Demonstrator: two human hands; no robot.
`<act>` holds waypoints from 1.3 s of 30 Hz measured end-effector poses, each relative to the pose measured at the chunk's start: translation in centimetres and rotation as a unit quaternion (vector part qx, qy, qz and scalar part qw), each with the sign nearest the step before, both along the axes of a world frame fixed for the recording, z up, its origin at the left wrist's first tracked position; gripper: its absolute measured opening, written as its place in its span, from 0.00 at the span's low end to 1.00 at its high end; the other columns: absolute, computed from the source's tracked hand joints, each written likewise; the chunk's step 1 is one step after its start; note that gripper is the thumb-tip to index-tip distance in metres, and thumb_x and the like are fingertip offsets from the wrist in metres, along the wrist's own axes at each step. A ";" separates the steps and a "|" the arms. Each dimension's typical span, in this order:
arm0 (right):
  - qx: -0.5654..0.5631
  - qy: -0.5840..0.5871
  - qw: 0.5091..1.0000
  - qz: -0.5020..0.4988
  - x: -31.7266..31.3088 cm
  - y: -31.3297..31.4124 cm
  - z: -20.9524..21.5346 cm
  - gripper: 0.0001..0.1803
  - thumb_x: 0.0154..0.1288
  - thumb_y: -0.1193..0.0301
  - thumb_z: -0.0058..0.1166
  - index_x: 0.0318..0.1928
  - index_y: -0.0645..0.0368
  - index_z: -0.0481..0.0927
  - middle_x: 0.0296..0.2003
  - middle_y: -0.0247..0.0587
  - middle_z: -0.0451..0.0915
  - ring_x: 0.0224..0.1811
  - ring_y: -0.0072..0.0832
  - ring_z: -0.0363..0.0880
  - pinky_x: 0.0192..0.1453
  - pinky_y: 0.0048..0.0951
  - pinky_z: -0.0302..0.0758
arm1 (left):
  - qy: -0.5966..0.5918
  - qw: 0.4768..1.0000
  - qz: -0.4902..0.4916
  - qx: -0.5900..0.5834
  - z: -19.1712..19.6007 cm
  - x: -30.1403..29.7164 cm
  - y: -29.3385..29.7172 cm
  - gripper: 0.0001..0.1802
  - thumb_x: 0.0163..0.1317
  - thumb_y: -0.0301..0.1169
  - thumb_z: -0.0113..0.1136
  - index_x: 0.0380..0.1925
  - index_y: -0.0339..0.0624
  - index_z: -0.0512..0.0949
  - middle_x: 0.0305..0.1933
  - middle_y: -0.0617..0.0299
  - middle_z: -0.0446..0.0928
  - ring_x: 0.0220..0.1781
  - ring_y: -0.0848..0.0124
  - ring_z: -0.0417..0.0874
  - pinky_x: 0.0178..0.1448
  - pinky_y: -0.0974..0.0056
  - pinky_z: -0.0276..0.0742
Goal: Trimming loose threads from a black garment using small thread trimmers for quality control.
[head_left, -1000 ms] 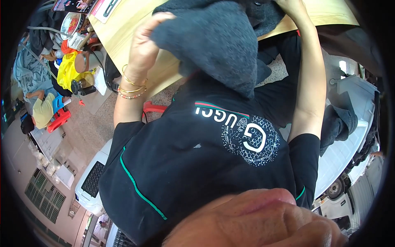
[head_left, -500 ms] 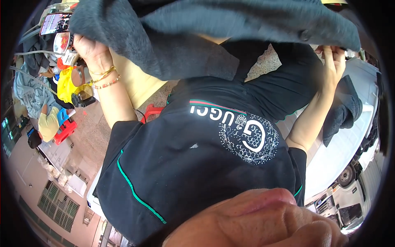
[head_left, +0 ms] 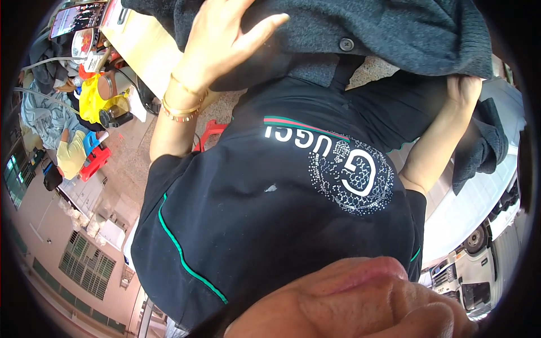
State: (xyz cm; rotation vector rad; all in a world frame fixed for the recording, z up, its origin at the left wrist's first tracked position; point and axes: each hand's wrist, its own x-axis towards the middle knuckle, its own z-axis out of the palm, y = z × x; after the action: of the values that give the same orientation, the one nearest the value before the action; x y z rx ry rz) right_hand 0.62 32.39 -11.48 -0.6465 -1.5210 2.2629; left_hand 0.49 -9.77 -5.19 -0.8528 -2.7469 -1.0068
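A dark grey knitted cardigan point(head_left: 389, 34) is spread over my lap at the top of the view, with a round button on its front edge and ribbing at its right end. My left hand point(head_left: 222, 42) is open above its left part, thumb stretched away from the fingers; the topmost fingertips run out of view. At the right end, my right hand point(head_left: 466, 89) grips the cardigan's ribbed edge, its fingers mostly hidden by the knit. Another dark grey knitted piece point(head_left: 484, 146) lies by my right forearm.
A pale wooden tabletop point(head_left: 146, 45) stands at the upper left, a phone point(head_left: 76, 19) beside it. A yellow bag point(head_left: 90, 107), a brown-lidded jar point(head_left: 106, 87) and red stools point(head_left: 97, 162) are on the left. To the right are a white surface point(head_left: 445, 214) and a white truck point(head_left: 476, 270).
The cardigan has come down from a raised, blurred position onto my lap. My left hand has let go of its left end and moved right, over it. My right hand has lowered slightly, still gripping.
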 end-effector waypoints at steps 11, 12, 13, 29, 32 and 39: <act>-0.373 0.050 0.897 0.232 -0.1 1.5 -0.1 0.16 0.69 0.67 0.54 0.51 0.64 0.79 0.48 0.49 0.83 0.46 0.41 0.84 0.44 0.44 0.87 | -0.325 0.919 0.066 0.214 -4.0 -2.8 -3.0 0.12 0.71 0.33 0.57 0.34 0.35 0.78 0.31 0.74 0.73 0.33 0.83 0.70 0.37 0.73 0.67; -0.361 0.027 0.913 0.188 0.1 1.0 0.1 0.14 0.68 0.67 0.54 0.49 0.63 0.79 0.46 0.48 0.83 0.44 0.40 0.84 0.40 0.41 0.86 | -0.329 0.913 0.059 0.235 -3.8 -2.9 -2.9 0.12 0.71 0.33 0.57 0.34 0.35 0.79 0.31 0.74 0.73 0.33 0.83 0.70 0.37 0.74 0.67; -0.349 0.003 0.926 0.145 0.1 0.7 0.1 0.13 0.68 0.67 0.55 0.47 0.62 0.80 0.44 0.46 0.84 0.42 0.40 0.84 0.35 0.39 0.86 | -0.332 0.907 0.052 0.255 -3.6 -3.1 -2.9 0.12 0.72 0.34 0.57 0.33 0.35 0.79 0.31 0.74 0.72 0.33 0.83 0.70 0.38 0.74 0.67; -0.387 -0.010 0.897 0.216 -1.2 3.2 -1.9 0.15 0.73 0.71 0.41 0.50 0.67 0.78 0.48 0.52 0.83 0.46 0.44 0.84 0.45 0.42 0.85 | -0.438 0.825 0.009 0.358 -4.8 -5.0 -3.3 0.15 0.71 0.38 0.58 0.31 0.39 0.81 0.28 0.77 0.72 0.29 0.86 0.68 0.33 0.76 0.64; -0.438 0.074 0.841 0.308 -1.0 0.0 -1.4 0.20 0.75 0.63 0.37 0.53 0.64 0.76 0.57 0.51 0.77 0.60 0.46 0.74 0.58 0.54 0.74 | -0.424 0.838 0.043 0.340 -4.0 -4.6 -2.9 0.14 0.71 0.37 0.58 0.34 0.36 0.82 0.33 0.72 0.79 0.33 0.84 0.75 0.38 0.76 0.70; -0.163 -0.054 0.985 -0.006 -1.8 -4.5 1.1 0.22 0.73 0.56 0.43 0.53 0.60 0.77 0.63 0.52 0.72 0.66 0.48 0.67 0.72 0.59 0.57 | -0.403 0.866 0.041 0.291 -4.0 -4.3 -3.1 0.15 0.71 0.37 0.57 0.38 0.32 0.82 0.33 0.70 0.79 0.35 0.82 0.76 0.41 0.74 0.72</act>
State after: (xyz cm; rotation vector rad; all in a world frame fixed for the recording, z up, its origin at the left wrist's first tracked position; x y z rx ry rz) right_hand -1.16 27.93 -10.43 -0.8792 -1.1926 2.5289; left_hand -3.81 -12.90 -9.18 -0.2168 -2.6420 -2.4371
